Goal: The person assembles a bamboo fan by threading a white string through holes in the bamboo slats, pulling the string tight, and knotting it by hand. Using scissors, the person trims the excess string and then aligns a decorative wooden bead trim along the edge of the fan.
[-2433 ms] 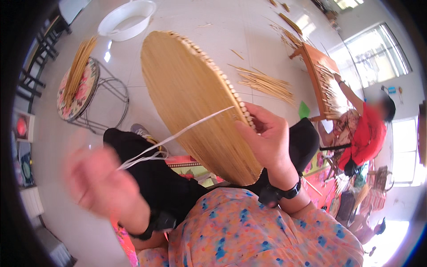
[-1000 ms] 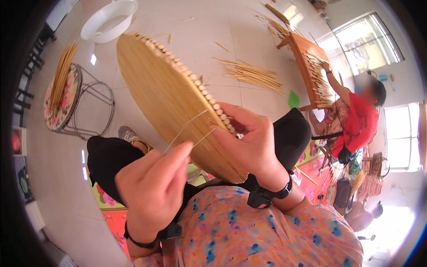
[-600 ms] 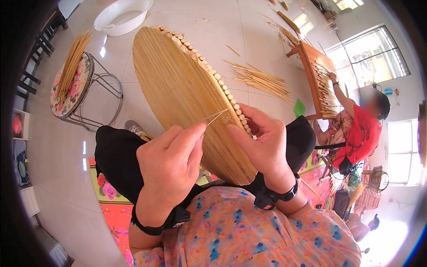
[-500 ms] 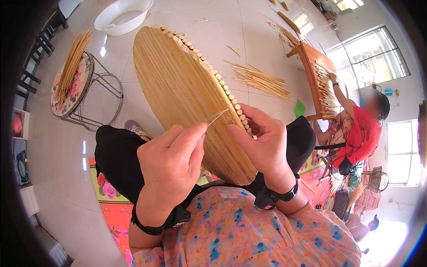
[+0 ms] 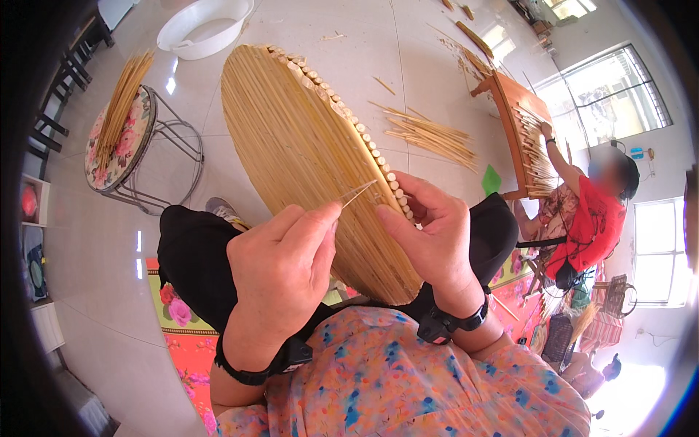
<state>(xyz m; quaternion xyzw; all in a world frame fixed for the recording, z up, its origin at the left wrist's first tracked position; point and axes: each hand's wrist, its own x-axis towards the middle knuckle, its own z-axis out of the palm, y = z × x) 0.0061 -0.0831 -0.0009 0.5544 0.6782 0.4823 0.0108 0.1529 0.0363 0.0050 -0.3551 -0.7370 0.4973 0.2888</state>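
A long oval panel of tan straw stalks (image 5: 291,138) leans up from my lap, its round cut ends lined along the right edge. My right hand (image 5: 433,233) grips that edge, thumb on the flat face and fingers behind, partly hidden. My left hand (image 5: 284,266) is closed in a pinch over the lower part of the panel. From its fingertips a thin pale strand (image 5: 358,194) runs up to the panel face near my right thumb; whether it is thread or a fibre I cannot tell.
At left stands a round floral stool (image 5: 93,156) bearing a bundle of stalks (image 5: 124,98). A white basin (image 5: 191,49) sits beyond it. Loose stalks (image 5: 429,137) lie on the floor ahead. At right, a person in red (image 5: 593,211) reaches over a wooden table (image 5: 502,120) with stalks.
The whole picture has shifted very slightly. My hands keep the same hold, and the strand stays stretched between the left fingertips and the panel.
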